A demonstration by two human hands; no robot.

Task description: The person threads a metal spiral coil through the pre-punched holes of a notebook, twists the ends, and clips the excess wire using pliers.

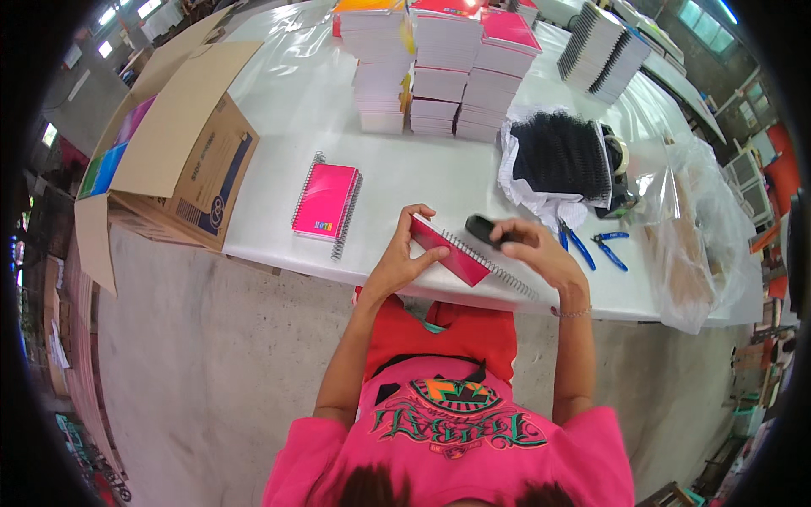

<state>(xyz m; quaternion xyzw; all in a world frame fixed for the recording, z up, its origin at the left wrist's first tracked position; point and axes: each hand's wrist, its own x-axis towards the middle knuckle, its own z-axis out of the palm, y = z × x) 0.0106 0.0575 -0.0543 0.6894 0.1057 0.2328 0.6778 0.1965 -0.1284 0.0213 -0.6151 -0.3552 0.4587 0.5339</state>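
Observation:
My left hand (pixel 404 253) grips the near left end of a pink notebook (pixel 448 252), held tilted at the front edge of the white table (pixel 422 169). A wire spiral (pixel 494 266) runs along the notebook's right edge. Above that spiral my right hand (pixel 532 247) is closed around a small black tool (pixel 481 228). A finished pink spiral notebook (pixel 326 200) lies flat on the table to the left of my hands.
Stacks of unbound notebooks (pixel 439 68) stand at the back. A heap of black spirals (pixel 562 156) on white paper and blue-handled pliers (pixel 591 245) lie to the right. An open cardboard box (pixel 169 160) sits at the left, clear plastic bags (pixel 693 237) at the right.

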